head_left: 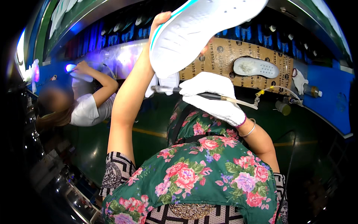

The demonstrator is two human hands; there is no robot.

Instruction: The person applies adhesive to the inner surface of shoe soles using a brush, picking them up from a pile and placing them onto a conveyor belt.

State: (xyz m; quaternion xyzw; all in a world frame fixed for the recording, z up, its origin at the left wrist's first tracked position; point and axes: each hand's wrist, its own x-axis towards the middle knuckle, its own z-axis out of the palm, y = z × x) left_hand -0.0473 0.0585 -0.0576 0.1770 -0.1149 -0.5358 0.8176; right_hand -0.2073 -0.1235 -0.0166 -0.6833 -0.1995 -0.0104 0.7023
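My bare left hand point(159, 21) grips a white shoe sole point(205, 31) with a teal stripe along its edge, raised and tilted in front of me. Some fingertips show past the sole's far edge; the rest of the grip is hidden behind it. In a white knitted glove, my right hand point(210, 91) is closed around a dark, pen-like brush point(213, 96), whose bristly tip points left, below the sole and apart from it. A clear tube trails from the brush's back end. Another white sole point(257, 68) lies on brown printed cardboard point(223, 52).
More white soles point(168, 79) sit at the bench's near edge. At right, a white glove point(299, 80) and a bottle point(313, 90) are by the blue tabletop point(330, 106), near a yellow tube fitting point(260, 92). A co-worker point(89, 108) works on the left, beside a bright violet light.
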